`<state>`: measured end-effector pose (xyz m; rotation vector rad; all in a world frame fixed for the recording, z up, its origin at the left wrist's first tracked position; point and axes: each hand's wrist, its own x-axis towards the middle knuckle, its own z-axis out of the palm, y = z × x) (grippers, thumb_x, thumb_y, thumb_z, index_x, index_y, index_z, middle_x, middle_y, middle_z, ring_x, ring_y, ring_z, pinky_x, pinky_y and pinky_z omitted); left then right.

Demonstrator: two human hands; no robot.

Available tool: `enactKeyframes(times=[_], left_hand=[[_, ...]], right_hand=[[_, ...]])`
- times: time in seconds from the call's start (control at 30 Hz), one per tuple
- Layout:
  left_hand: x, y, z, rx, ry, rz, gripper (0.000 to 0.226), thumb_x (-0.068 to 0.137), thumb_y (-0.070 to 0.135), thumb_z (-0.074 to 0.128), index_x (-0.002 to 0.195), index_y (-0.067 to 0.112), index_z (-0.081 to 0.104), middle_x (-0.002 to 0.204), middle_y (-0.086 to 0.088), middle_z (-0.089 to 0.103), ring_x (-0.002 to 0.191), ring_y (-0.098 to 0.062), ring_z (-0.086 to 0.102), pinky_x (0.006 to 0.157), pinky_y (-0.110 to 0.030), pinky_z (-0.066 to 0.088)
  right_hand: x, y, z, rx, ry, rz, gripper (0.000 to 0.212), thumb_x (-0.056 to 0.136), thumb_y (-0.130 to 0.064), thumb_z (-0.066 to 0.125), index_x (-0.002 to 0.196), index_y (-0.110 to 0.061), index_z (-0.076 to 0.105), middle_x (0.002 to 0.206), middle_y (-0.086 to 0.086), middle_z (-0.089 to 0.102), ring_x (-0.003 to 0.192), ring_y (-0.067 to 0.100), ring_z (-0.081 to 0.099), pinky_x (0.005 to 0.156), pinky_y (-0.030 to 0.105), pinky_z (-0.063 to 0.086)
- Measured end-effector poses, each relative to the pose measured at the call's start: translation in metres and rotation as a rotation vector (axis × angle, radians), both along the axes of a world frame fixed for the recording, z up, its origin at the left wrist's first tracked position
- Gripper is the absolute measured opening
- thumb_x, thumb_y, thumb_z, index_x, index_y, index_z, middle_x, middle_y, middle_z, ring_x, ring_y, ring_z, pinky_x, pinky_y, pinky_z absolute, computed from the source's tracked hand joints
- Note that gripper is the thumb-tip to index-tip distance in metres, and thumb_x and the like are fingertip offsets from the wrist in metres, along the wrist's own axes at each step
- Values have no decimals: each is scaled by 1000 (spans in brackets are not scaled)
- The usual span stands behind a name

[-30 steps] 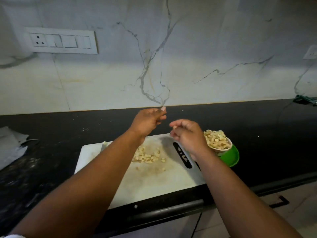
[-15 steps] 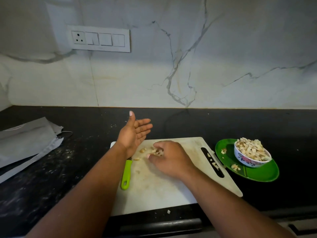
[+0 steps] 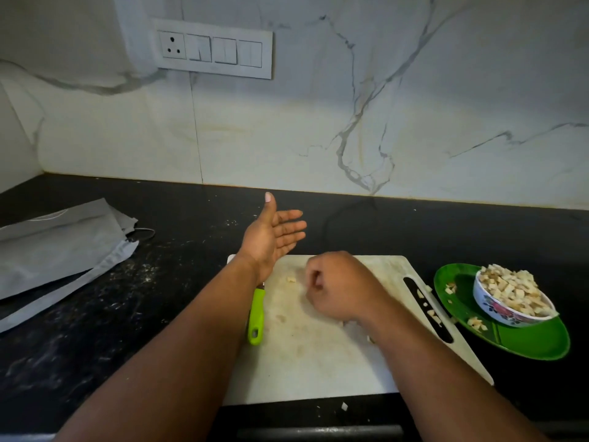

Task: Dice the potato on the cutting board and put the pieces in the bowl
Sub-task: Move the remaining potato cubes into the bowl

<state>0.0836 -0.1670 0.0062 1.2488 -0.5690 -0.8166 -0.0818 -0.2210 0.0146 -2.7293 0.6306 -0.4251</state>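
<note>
Nearly done: bowl heaped with dice, few pieces left on cutting board. Right hand curled, contents unseen; left hand flat open, empty.

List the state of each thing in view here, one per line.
left hand: open, palm up, empty
right hand: fingers curled, on the cutting board
cutting board: nearly bare, a few potato pieces
knife: lying on board
bowl: heaped full, on green plate
</note>
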Motion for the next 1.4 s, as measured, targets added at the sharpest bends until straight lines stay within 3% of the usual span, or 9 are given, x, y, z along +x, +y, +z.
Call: enactKeyframes(times=[0.13, 0.23, 0.47, 0.57, 0.67, 0.73, 0.93, 1.13, 1.4], left_hand=[[-4, 0, 1, -18, -18, -60, 83, 93, 81, 29, 127, 17, 71, 120, -7, 77, 115, -23, 72, 109, -43, 49], [-10, -1, 1, 11, -81, -120, 85, 91, 82, 25, 125, 19, 71, 120, -5, 77, 115, -21, 72, 108, -41, 49], [-15, 2, 3, 48, -177, -166, 88, 82, 85, 30, 122, 19, 73, 115, -3, 78, 112, -18, 73, 111, -42, 49], [-15, 1, 3, 57, -207, -171, 81, 94, 80, 25, 120, 21, 74, 114, -1, 78, 110, -17, 73, 109, -41, 50], [-19, 2, 3, 69, -262, -206, 77, 98, 76, 22, 118, 23, 74, 115, 0, 78, 111, -16, 73, 108, -39, 49], [-22, 3, 3, 68, -284, -228, 77, 99, 75, 21, 118, 23, 75, 115, 1, 78, 112, -14, 72, 107, -36, 49], [-27, 2, 2, 43, -311, -264, 79, 99, 72, 23, 116, 15, 75, 114, -4, 79, 110, -13, 73, 106, -32, 50], [-21, 0, 1, 51, -272, -305, 90, 83, 85, 27, 122, 19, 74, 124, 2, 75, 124, -9, 66, 120, -38, 37], [-18, -1, 1, 62, -247, -270, 90, 80, 85, 32, 124, 18, 73, 121, -1, 76, 121, -13, 67, 115, -37, 44]], right_hand=[[-7, -25, 8, 294, -186, -152, 12, 78, -17, 68, 82, -27, 73, 79, -16, 68, 73, -1, 63, 68, 19, 50], [2, -23, 1, 280, 6, -49, 34, 78, -34, 74, 111, -26, 72, 109, -16, 61, 100, -1, 58, 89, 22, 48], [-40, -16, -1, 235, -20, 178, 18, 77, -10, 71, 85, -26, 72, 89, -14, 66, 88, 4, 63, 80, 28, 52], [-66, -27, 5, 211, -128, 125, 28, 82, -40, 75, 107, -27, 70, 105, -14, 65, 102, 6, 63, 89, 34, 52], [-80, -25, 6, -134, 161, 20, 89, 67, -91, 52, 136, -36, 50, 121, -15, 53, 114, 6, 51, 93, 38, 49], [-77, -15, 0, -247, 265, -37, 105, 59, -101, 38, 145, -42, 31, 127, -12, 46, 117, 11, 46, 89, 38, 47], [-35, -4, -18, -286, 89, -22, 61, 83, -79, 40, 129, -40, 44, 109, -6, 46, 90, 14, 55, 66, 30, 41], [-7, -2, -20, -269, 41, -40, 45, 86, -68, 47, 110, -31, 57, 104, -2, 51, 83, 18, 56, 66, 32, 47], [24, 4, -19, -242, -33, 153, 20, 92, -34, 51, 97, -21, 65, 93, 3, 62, 76, 19, 58, 65, 41, 52]])
